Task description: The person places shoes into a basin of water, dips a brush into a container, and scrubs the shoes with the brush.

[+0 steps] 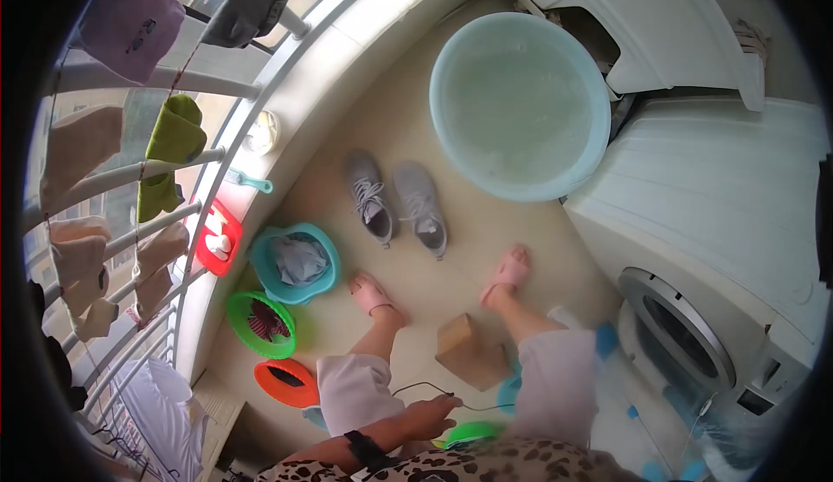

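Running between pale fabric trouser legs [356, 391], a thin, dark, curved wire [423, 384] meets the left hand [435, 418], whose closure cannot be told (right hand unseen); an angular brown box [469, 351] sits beyond.

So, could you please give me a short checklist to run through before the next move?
1. Left hand in view: ok.
2. Left hand's grip on the thin dark cord: cannot tell; contact is unclear.
3. Right hand in view: not ok.
4. Large pale-blue basin holding water: ok, by its look.
5. Grey sneakers on the floor, outside that basin: ok.
6. Teal-handled brush in hand: not ok; it lies on the ledge.
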Tool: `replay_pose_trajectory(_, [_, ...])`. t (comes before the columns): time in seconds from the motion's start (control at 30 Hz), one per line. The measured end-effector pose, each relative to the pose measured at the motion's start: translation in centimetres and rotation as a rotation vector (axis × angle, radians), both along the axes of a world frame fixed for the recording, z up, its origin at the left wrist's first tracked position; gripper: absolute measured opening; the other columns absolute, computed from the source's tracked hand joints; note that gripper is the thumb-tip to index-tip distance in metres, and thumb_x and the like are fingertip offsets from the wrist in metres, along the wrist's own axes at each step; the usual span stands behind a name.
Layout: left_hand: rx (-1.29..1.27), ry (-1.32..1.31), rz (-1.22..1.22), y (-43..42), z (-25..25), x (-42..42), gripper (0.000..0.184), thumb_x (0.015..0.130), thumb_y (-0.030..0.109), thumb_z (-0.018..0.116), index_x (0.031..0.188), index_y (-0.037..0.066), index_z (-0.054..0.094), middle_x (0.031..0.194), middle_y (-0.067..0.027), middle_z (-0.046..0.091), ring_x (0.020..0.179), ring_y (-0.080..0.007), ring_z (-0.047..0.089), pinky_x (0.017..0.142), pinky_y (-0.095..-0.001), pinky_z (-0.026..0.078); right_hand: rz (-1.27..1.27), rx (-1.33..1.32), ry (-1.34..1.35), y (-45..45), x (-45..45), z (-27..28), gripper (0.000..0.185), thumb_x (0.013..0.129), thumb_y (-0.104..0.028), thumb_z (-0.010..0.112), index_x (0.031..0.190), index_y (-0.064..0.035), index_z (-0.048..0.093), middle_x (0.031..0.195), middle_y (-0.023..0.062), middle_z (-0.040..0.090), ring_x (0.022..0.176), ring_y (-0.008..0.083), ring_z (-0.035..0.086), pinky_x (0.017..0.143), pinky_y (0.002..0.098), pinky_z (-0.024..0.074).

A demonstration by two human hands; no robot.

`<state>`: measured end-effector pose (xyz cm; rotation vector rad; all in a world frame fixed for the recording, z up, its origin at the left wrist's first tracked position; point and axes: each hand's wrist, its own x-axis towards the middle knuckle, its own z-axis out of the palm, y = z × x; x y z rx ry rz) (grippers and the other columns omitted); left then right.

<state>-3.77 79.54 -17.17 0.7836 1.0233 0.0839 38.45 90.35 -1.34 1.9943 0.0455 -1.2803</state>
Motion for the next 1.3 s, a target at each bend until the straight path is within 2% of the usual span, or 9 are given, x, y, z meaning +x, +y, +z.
replay_pose_trajectory(0.13, [0.360, 0.127, -0.375, 1.9, -15.7, 7.4, 0.044, 0.078, 0.019, 0.063, 0.119, 0.008, 0.051, 0.112, -0.0104, 0.054, 0.105, -0.0303, 0.055, 0.087, -0.0432, 0.045, 0.042, 0.317, -0.164, -1.1, -0.8, -5.0, 0.047, 0.095, -0.032, 0.045, 0.131, -0.0026, 0.046, 0.123, 0.0143, 0.055, 0.103, 0.0202, 0.055, 0.087, 0.0361, 0.0446])
replay_pose_trajectory(0.33, [0.780, 0.338, -0.222, -4.6, -27.9, 16.8, 0.045, 0.071, 0.017, 0.064, 0.114, 0.008, 0.055, 0.110, -0.0062, 0.057, 0.109, -0.0282, 0.052, 0.089, -0.0389, 0.042, 0.182, 0.753, -0.229, 0.8, -2.5, -11.1, 0.042, 0.095, -0.024, 0.046, 0.130, -0.0018, 0.045, 0.125, 0.0145, 0.054, 0.108, 0.0225, 0.054, 0.089, 0.0366, 0.0443])
replay_pose_trajectory(0.47, [0.532, 0.189, -0.302, -6.1, -34.6, 19.1, 0.036, 0.075, 0.016, 0.061, 0.110, 0.008, 0.061, 0.104, -0.0030, 0.061, 0.106, -0.0229, 0.056, 0.079, -0.0381, 0.048, 0.316, 0.926, -0.122, 2.9, -2.9, -14.1, 0.042, 0.095, -0.021, 0.046, 0.131, 0.0004, 0.043, 0.126, 0.0157, 0.053, 0.111, 0.0236, 0.053, 0.093, 0.0361, 0.0423])
replay_pose_trajectory(0.57, [0.589, 0.226, -0.561, -5.0, -35.3, 18.6, 0.022, 0.074, 0.014, 0.062, 0.095, 0.009, 0.069, 0.092, -0.0018, 0.066, 0.096, -0.0206, 0.062, 0.071, -0.0387, 0.050, 0.448, 1.082, -0.001, 8.3, -8.8, -16.3, 0.042, 0.094, -0.017, 0.047, 0.131, 0.0026, 0.042, 0.128, 0.0170, 0.052, 0.115, 0.0246, 0.051, 0.097, 0.0357, 0.0404])
replay_pose_trajectory(0.67, [0.167, 0.252, -0.622, -4.4, -34.6, 15.5, 0.012, 0.074, 0.012, 0.063, 0.082, 0.011, 0.072, 0.086, -0.0036, 0.069, 0.084, -0.0216, 0.066, 0.065, -0.0398, 0.050, 0.565, 1.253, 0.130, 13.0, -16.2, -17.8, 0.042, 0.094, -0.014, 0.047, 0.131, 0.0049, 0.040, 0.129, 0.0182, 0.050, 0.118, 0.0257, 0.049, 0.101, 0.0352, 0.0384])
replay_pose_trajectory(0.83, [0.089, -0.152, -0.901, -5.3, -36.3, 8.0, 0.014, 0.074, 0.011, 0.063, 0.085, 0.008, 0.071, 0.088, -0.0112, 0.068, 0.084, -0.0270, 0.066, 0.065, -0.0411, 0.051, 0.462, 1.396, 0.304, 15.6, -16.9, -20.6, 0.040, 0.094, -0.012, 0.048, 0.129, 0.0058, 0.041, 0.125, 0.0215, 0.051, 0.116, 0.0265, 0.051, 0.100, 0.0353, 0.0405])
replay_pose_trajectory(1.0, [0.454, 0.157, -0.446, 5.6, -36.5, 5.5, 0.016, 0.073, 0.010, 0.063, 0.088, 0.005, 0.066, 0.089, -0.0156, 0.066, 0.088, -0.0323, 0.063, 0.070, -0.0427, 0.051, 0.496, 1.581, 0.385, 15.9, -20.5, -23.0, 0.034, 0.086, -0.017, 0.053, 0.118, -0.0035, 0.053, 0.105, 0.0084, 0.061, 0.098, 0.0177, 0.057, 0.082, 0.0312, 0.0444])
replay_pose_trajectory(1.1, [0.798, 0.292, 0.058, 10.5, -36.1, 4.5, 0.023, 0.073, 0.018, 0.068, 0.089, 0.004, 0.057, 0.086, -0.0127, 0.061, 0.086, -0.0333, 0.060, 0.077, -0.0421, 0.048, 0.517, 1.622, 0.522, 16.4, -21.8, -22.9, 0.041, 0.088, -0.018, 0.053, 0.122, 0.0031, 0.049, 0.107, 0.0126, 0.060, 0.099, 0.0194, 0.057, 0.082, 0.0317, 0.0456])
replay_pose_trajectory(1.3, [0.871, 0.816, 0.043, 15.8, -32.9, -1.7, 0.029, 0.073, 0.029, 0.072, 0.082, 0.004, 0.060, 0.084, -0.0139, 0.061, 0.083, -0.0305, 0.060, 0.073, -0.0394, 0.047, 0.636, 1.685, 0.839, 16.3, -24.4, -20.5, 0.039, 0.088, -0.010, 0.050, 0.125, 0.0028, 0.047, 0.116, 0.0128, 0.057, 0.104, 0.0180, 0.054, 0.085, 0.0301, 0.0440])
